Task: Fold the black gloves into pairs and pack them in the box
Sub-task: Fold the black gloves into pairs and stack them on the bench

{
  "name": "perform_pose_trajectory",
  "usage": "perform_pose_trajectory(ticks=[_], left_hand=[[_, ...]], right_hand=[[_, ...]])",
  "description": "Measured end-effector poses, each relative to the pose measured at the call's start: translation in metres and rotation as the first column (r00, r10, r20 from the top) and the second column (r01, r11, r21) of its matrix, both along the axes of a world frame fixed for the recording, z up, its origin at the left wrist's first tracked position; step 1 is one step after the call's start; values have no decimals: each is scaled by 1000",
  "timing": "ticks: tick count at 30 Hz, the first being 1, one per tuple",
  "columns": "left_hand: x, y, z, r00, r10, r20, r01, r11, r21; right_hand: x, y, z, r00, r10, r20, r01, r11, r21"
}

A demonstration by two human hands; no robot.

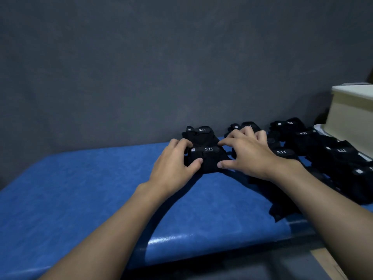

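Far left is just blue tabletop [70, 188]. Then the left hand [173, 164], its grip clenched on the left end of the folded bundle [209, 160], thumb on the near edge and fingers curled over the far one. The bundle lies flat with its 5.11 strap [209, 148] facing up and its long axis running left to right, so each hand has one end. A second bundle [200, 136] sits right behind it, touching, by the wall [121, 77]. The right hand [249, 156] grasps the right end between thumb and index, with the other fingers fanned over more gloves behind.

The bit that matters imo: the box [351, 118] is well off to the right and a little further back. So the bundle has to travel sideways along its own long axis, and the right hand is clearly the nearer one. The loose gloves [323, 150] are heaped between bundle and box, so I'd guess it goes over them rather than sliding.

Hard to read: the box is cut off by the frame edge, and I can't tell if it's open on top. It's black on black in dim light, so there's no counting the heap or telling pairs from singles. The right forearm hides part of a glove near the tabletop's front edge.
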State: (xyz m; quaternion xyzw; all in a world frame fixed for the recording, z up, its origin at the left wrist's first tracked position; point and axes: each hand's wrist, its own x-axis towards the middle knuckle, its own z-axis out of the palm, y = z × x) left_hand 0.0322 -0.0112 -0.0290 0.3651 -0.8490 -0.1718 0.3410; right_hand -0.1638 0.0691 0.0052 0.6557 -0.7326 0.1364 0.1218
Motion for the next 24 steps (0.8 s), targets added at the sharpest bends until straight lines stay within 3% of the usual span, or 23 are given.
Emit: perform_pose_trajectory(ticks=[6,10,17,24], left_hand=[[1,2,4,1000,12,-8,-13,998,-60],[-5,1,5,998,55,16,-53,993,-105],[-5,1,2,981,23,192,44,941,-336],[-1,-8,0,938,89,335,32,940,-340]], right_hand=[[3,2,6,999,9,45,-6,997,-75],[4,0,-1,1000,23,-12,-23,1000,0],[3,-10,-2,995,33,-90,-27,998,64],[6,-14,1,990,96,-100,-94,995,27]])
